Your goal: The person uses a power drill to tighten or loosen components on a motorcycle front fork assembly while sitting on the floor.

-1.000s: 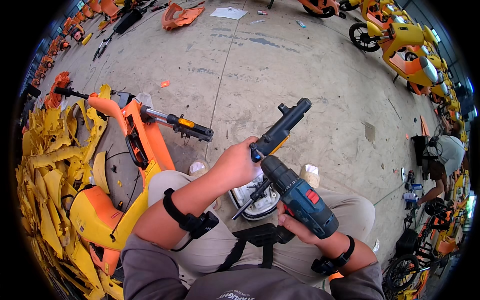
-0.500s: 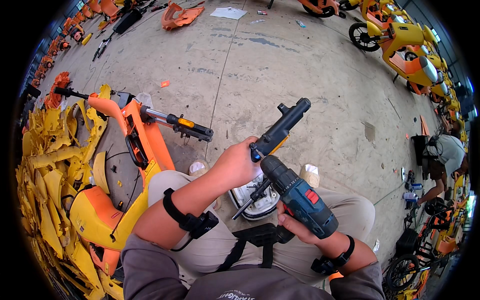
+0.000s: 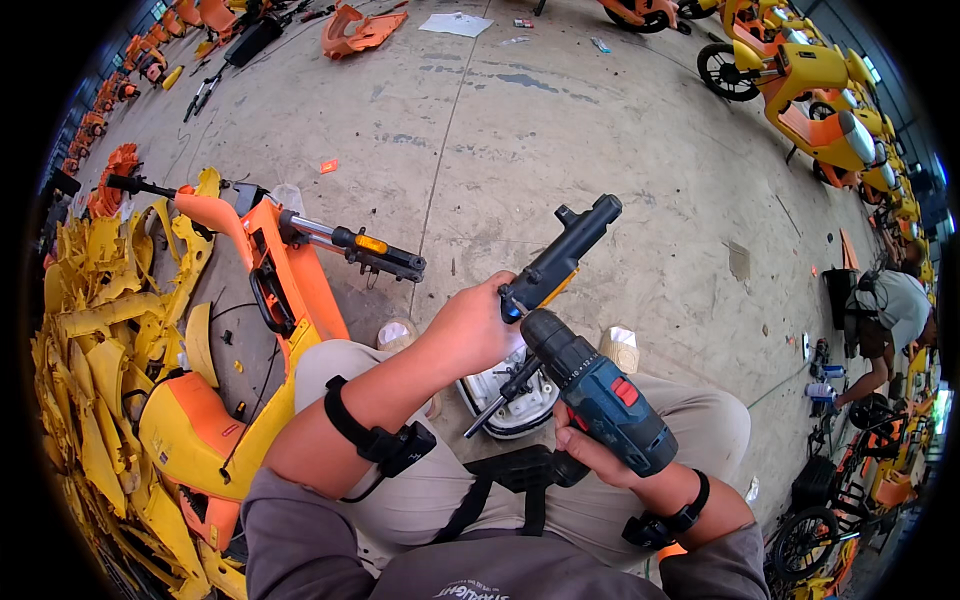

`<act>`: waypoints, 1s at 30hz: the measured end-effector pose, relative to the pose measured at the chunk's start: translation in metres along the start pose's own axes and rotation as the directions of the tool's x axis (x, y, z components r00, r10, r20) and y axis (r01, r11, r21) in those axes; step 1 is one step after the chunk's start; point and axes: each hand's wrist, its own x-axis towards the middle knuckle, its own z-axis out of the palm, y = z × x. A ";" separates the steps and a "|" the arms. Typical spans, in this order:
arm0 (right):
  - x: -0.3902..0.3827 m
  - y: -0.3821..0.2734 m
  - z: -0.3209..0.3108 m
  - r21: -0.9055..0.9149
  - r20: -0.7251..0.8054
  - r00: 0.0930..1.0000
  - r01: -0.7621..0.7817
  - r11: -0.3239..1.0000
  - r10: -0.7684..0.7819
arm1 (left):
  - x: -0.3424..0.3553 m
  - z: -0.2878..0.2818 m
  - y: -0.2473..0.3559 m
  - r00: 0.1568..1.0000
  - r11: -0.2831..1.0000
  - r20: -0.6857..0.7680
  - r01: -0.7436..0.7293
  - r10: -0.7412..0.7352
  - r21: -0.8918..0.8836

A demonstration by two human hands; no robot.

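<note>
My left hand (image 3: 478,328) is closed around the lower end of a black fork leg (image 3: 572,245) that carries an orange strip on its underside. The fork leg slants up and away to the right. In my right hand (image 3: 592,450) is a dark blue cordless drill (image 3: 608,398) with a red switch, gripped by its handle. The drill's tip meets the end of the fork leg beside my left fingers; the exact contact is hidden. Below, a thin rod (image 3: 500,402), black with a metal end, overlaps a white shell part (image 3: 520,415) between my feet.
An orange and yellow scooter frame (image 3: 290,270) lies at my left, its fork (image 3: 350,242) pointing inward. Beyond it rises a heap of yellow panels (image 3: 110,350). Scooters (image 3: 815,100) line the right side, where another person (image 3: 890,305) bends over parts. An orange panel (image 3: 360,32) lies ahead.
</note>
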 end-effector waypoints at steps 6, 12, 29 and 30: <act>0.000 0.000 0.002 0.101 -0.012 1.000 -0.014 0.995 0.016 | 0.000 -0.001 -0.001 1.000 1.000 0.016 -0.005 0.006 -0.028; -0.001 0.002 0.000 0.034 0.002 1.000 -0.011 0.999 0.011 | 0.000 -0.001 -0.002 0.999 0.999 0.019 -0.035 0.036 -0.015; -0.007 0.011 0.006 -0.062 -0.059 0.998 -0.016 0.998 0.013 | 0.000 -0.003 0.002 0.993 0.987 0.085 -0.066 0.079 -0.150; -0.007 0.010 0.006 -0.037 -0.063 0.997 -0.043 0.998 0.041 | -0.001 -0.004 0.003 0.993 0.986 0.094 -0.055 0.071 -0.155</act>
